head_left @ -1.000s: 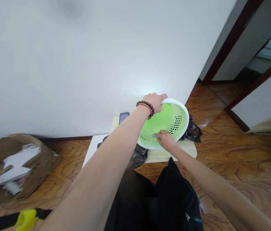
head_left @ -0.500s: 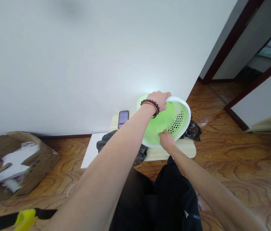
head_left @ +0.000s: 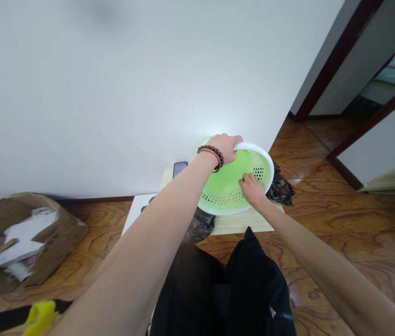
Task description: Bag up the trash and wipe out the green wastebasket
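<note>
A green and white plastic colander (head_left: pixel 225 201) with a perforated wall is tilted so that its inside faces me. My left hand (head_left: pixel 223 147), with a beaded bracelet at the wrist, is closed around the white rim at the upper left. Inside the colander, against the right part of its inner wall, is my right hand (head_left: pixel 252 187). Its fingers are curled together, and what they hold, if anything, is hidden. Beneath the colander stands a low pale wooden-topped stool or table (head_left: pixel 239 224). Black plastic bags (head_left: pixel 201 225) stick out on both sides of the colander.
A phone (head_left: pixel 179 168) lies by the wall, partly covered by my left forearm. On the floor at far left, an open cardboard box (head_left: pixel 53 242) holds papers and packaging. A white board (head_left: pixel 137 207) is left of the stool. A doorway (head_left: pixel 327 93) opens at right.
My right hand has moved up and to the right across the colander's inside. The colander and my left hand have shifted slightly left, and my left forearm covers more of the phone.
</note>
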`<state>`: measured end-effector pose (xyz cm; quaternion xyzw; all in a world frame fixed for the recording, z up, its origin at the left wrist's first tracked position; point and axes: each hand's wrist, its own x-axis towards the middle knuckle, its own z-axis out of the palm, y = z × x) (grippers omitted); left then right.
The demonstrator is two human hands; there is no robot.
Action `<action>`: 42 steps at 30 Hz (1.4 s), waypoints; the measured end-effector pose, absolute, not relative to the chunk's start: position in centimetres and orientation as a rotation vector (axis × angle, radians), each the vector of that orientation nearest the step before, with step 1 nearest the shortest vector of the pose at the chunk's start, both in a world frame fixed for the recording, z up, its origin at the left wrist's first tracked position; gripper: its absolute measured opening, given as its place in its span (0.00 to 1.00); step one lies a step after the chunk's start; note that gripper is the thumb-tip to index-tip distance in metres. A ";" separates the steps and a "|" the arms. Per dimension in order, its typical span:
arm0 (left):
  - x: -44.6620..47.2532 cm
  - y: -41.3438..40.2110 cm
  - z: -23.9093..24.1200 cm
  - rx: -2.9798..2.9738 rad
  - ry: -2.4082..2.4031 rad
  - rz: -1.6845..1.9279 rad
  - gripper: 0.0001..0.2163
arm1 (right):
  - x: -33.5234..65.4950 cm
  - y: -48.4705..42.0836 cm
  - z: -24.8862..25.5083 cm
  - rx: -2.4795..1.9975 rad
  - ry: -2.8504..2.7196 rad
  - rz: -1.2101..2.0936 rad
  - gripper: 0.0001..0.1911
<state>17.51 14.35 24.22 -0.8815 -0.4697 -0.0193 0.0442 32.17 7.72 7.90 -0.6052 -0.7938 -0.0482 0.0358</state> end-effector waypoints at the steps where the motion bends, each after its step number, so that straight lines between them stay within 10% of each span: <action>1: 17.6 14.4 24.1 -2.694 -1.444 -0.066 0.17 | 32.9 7.9 7.9 -1.901 -2.419 -0.203 0.15; 17: 16.2 14.6 24.1 -2.706 -1.498 -0.091 0.17 | 26.1 4.5 3.2 -1.929 -1.923 0.497 0.16; 42: 16.3 14.7 23.9 -2.727 -1.493 -0.087 0.17 | 26.6 5.0 3.4 -1.930 -2.191 0.255 0.16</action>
